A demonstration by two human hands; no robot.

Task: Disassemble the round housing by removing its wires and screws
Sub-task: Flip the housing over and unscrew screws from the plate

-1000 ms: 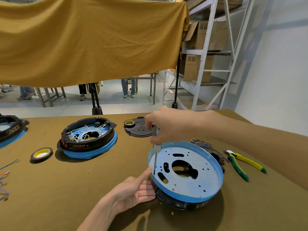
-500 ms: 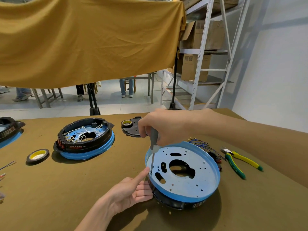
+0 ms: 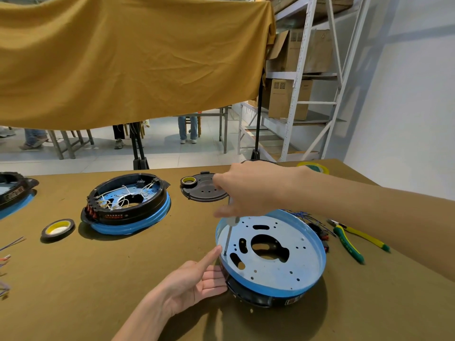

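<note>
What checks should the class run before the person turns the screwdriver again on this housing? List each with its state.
1. Screwdriver tip on a screw near the plate's left edge: ok.
2. Right hand grips the handle: ok.
3. Left hand steadies the round housing at its rim: ok.
4. Tip fully seated in the screw head: cannot tell.
5. Housing sits level: not ok, it is tilted.
6. Pliers lie apart from the work: ok.

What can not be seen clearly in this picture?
- Screwdriver handle: head view, hidden inside the blurred right hand.
- Screw under the tip: too small to tell.
- Far-left housing: cut by the left edge.
- Near housing underside: hidden by its own plate.
- Wires: partly behind the right arm.
</note>
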